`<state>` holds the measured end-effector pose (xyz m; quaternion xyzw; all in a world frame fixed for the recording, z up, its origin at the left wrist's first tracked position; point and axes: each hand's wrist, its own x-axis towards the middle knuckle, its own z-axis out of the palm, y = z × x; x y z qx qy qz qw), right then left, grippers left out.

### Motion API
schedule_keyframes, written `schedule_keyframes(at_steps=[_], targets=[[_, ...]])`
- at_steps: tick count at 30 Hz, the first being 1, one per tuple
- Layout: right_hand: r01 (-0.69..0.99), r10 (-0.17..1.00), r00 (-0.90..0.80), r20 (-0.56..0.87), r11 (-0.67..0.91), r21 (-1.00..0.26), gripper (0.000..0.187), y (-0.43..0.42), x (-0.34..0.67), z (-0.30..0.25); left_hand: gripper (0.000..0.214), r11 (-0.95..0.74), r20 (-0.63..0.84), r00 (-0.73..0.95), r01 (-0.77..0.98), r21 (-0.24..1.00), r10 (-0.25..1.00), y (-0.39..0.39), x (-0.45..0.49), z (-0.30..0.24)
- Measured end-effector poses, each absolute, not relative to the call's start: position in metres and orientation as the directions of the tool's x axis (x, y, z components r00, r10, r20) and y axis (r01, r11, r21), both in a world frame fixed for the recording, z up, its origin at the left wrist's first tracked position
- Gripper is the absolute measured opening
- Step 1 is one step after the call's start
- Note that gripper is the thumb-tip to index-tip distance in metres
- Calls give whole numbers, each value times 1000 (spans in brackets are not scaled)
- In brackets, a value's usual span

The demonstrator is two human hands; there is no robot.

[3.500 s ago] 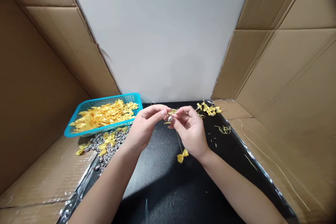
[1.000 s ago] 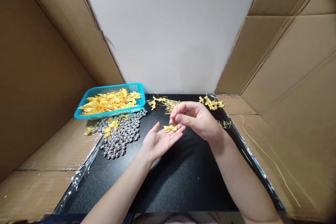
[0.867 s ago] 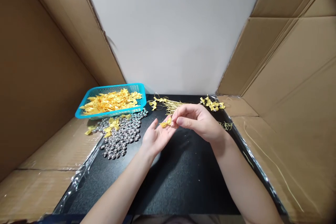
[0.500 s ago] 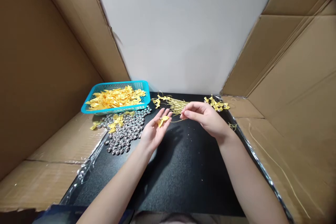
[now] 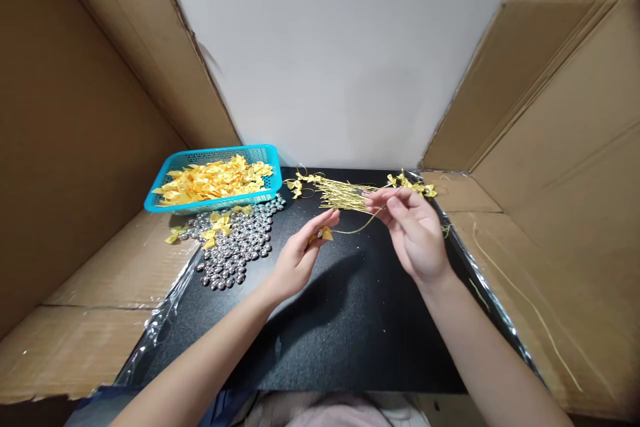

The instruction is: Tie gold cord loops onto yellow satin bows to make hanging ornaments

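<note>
My left hand (image 5: 296,259) is turned on its side, its fingers curled round a small yellow ribbon bow (image 5: 326,233) with a silvery bead at its middle. A thin gold cord (image 5: 357,229) runs from the bow in a sagging curve to my right hand (image 5: 414,230). There the thumb and fingers pinch the cord's other end. Both hands are above the black tabletop (image 5: 350,327). Beyond them lies a bundle of cut gold cords (image 5: 340,195), partly behind my right hand.
A turquoise basket (image 5: 149,200) of yellow bows stands at the back left. Silver beads (image 5: 245,240) lie before it, with several loose bows (image 5: 216,227) on top. More corded bows (image 5: 430,189) lie at the back right. Cardboard walls (image 5: 560,113) rise on both sides.
My left hand has turned from palm up to sideways, closing on the bow. My right hand has moved right, drawing out more of the cord. The view has shifted slightly.
</note>
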<state>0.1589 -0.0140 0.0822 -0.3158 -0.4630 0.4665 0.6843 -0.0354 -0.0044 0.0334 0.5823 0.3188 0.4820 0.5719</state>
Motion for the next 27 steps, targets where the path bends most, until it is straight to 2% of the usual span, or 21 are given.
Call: schedule_keyframes(at_steps=[5, 9, 13, 22, 24, 27], targets=[[-395, 916, 11, 401, 372, -840, 5, -20, 159, 118, 47, 10, 105, 279, -382, 924, 954, -11, -28, 31], [-371, 908, -61, 414, 365, -854, 6, -27, 155, 119, 49, 97, 44, 295, -449, 888, 955, -11, -26, 28], [-382, 903, -51, 427, 377, -844, 3, -28, 155, 115, 47, 152, 0, 344, -415, 897, 939, -12, -27, 28], [-313, 917, -44, 396, 364, -877, 6, -27, 155, 116, 39, 199, -67, 494, -218, 955, 867, -17, -24, 22], [-314, 919, -45, 392, 359, -879, 6, -27, 156, 114, 41, 272, -131, 496, -224, 936, 858, -20, -21, 19], [-322, 917, -55, 395, 359, -876, 4, -28, 157, 111, 38, 485, -320, 531, -204, 850, 785, -21, -15, 13]])
